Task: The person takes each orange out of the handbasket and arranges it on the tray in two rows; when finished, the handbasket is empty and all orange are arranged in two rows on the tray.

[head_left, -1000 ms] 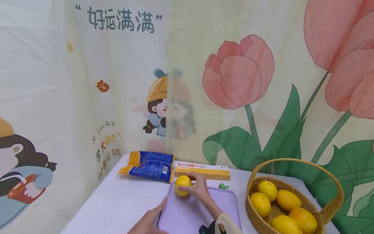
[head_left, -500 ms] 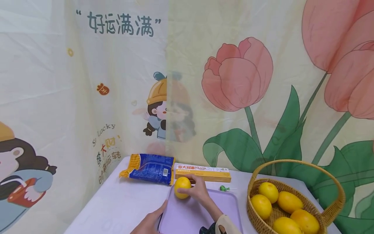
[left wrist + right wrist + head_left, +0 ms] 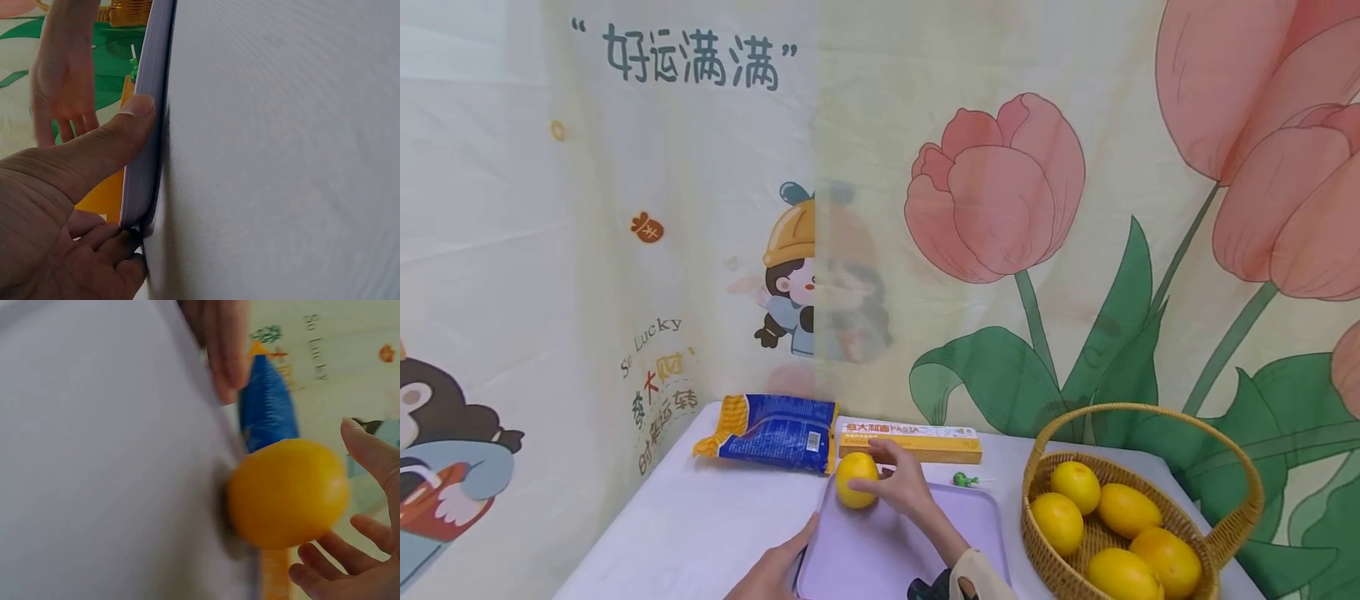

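Note:
A smooth yellow oval fruit sits on the far left part of a lilac tray. Around it, my right hand has its thumb and fingers spread. In the right wrist view the thumb stands apart from the fruit, while the fingers of that hand lie close to its side; whether one touches it I cannot tell. At the tray's near left edge my left hand grips the rim. The left wrist view has its thumb on the tray's side wall and curled fingers by the corner.
Right of the tray stands a handled wicker basket with several yellow fruits. Behind the tray lie a blue and orange packet and a pasta box. A small green-wrapped lollipop is near the tray's far edge.
The head view has turned slightly to the right. My right hand's fingers are a little wider around the fruit. The fruit and the left hand keep their places at the tray.

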The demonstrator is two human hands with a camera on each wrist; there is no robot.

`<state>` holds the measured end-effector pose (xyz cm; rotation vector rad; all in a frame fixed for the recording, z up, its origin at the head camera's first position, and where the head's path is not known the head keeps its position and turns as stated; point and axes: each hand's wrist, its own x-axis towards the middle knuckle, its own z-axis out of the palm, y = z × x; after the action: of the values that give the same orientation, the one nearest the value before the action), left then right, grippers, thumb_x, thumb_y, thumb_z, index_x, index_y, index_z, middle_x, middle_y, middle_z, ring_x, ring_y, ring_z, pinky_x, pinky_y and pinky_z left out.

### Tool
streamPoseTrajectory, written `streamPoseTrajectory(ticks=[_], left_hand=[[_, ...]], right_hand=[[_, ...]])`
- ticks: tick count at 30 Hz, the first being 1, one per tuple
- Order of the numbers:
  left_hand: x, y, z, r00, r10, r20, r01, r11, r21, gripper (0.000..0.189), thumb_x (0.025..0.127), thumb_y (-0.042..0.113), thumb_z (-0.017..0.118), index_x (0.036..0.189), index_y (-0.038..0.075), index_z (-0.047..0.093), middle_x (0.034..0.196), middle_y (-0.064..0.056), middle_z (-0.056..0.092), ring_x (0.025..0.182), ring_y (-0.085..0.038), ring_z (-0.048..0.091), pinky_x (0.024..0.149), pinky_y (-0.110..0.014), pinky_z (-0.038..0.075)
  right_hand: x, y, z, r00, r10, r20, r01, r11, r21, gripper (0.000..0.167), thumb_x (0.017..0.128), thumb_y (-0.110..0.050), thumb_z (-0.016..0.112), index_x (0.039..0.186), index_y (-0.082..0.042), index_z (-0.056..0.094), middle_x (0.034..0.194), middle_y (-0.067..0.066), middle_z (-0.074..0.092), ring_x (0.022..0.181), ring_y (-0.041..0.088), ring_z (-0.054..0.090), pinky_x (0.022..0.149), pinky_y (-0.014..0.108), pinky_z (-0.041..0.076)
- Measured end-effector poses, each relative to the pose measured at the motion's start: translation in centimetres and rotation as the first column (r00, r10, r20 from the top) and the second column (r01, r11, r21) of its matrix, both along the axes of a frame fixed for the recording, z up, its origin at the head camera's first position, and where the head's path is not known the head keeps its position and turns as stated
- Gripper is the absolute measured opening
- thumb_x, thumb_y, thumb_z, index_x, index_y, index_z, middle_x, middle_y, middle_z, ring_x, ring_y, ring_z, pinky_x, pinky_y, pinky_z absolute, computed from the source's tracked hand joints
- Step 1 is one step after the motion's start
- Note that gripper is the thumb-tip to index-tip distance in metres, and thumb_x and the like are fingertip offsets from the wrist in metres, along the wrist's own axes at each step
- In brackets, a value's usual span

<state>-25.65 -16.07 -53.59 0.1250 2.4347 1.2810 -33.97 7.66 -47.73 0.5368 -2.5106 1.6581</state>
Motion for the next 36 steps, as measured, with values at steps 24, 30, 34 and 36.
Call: streamPoseTrajectory(ticks=[24, 30, 34, 36], left_hand=[[-1.2, -0.8, -1.8, 0.999, -0.022, 0.041, 0.023, 0.999, -0.032, 0.134, 0.065, 0.038, 0.105, 0.169, 0.003, 0.029, 0.164, -0.033, 0.040, 0.145, -0.059, 0.044, 0.115, -0.075, 0.046], [0.5, 0.1, 1.1, 0.999, -0.003, 0.052, 0.006, 0.998, -0.058, 0.128, 0.070, 0.035, 0.104, 0.168, 0.000, 0.030, 0.162, -0.034, 0.042, 0.143, -0.057, 0.046, 0.114, -0.073, 0.048], [0.9, 0.7, 2.2, 0.999, 0.015, 0.051, -0.011, 0.996, -0.088, 0.126, 0.069, 0.034, 0.104, 0.168, 0.001, 0.032, 0.161, -0.033, 0.045, 0.143, -0.056, 0.048, 0.114, -0.072, 0.049], [0.2, 0.4, 1.0, 0.999, 0.008, 0.050, -0.004, 0.997, -0.074, 0.130, 0.067, 0.036, 0.105, 0.168, 0.002, 0.032, 0.162, -0.032, 0.044, 0.143, -0.057, 0.047, 0.114, -0.073, 0.048]], right_hand=[[7.1, 26.2, 13.4, 0.998, 0.029, -0.059, -0.016, 0.977, 0.212, 0.036, 0.102, -0.012, 0.076, 0.134, 0.004, 0.070, 0.128, 0.022, 0.075, 0.112, 0.012, 0.074, 0.092, 0.017, 0.063], [3.8, 28.9, 9.9, 0.978, -0.195, 0.070, 0.160, 0.924, 0.348, 0.060, 0.101, -0.029, 0.079, 0.142, 0.011, 0.060, 0.139, 0.032, 0.066, 0.122, 0.044, 0.066, 0.099, 0.048, 0.067], [2.2, 29.7, 8.5, 0.958, -0.271, 0.095, 0.215, 0.896, 0.389, 0.067, 0.099, -0.029, 0.082, 0.142, 0.016, 0.057, 0.137, 0.037, 0.063, 0.122, 0.050, 0.063, 0.100, 0.057, 0.065], [1.6, 30.0, 7.9, 0.951, -0.289, 0.106, 0.224, 0.887, 0.405, 0.067, 0.098, -0.029, 0.083, 0.141, 0.017, 0.057, 0.135, 0.038, 0.064, 0.121, 0.051, 0.062, 0.100, 0.059, 0.064]])
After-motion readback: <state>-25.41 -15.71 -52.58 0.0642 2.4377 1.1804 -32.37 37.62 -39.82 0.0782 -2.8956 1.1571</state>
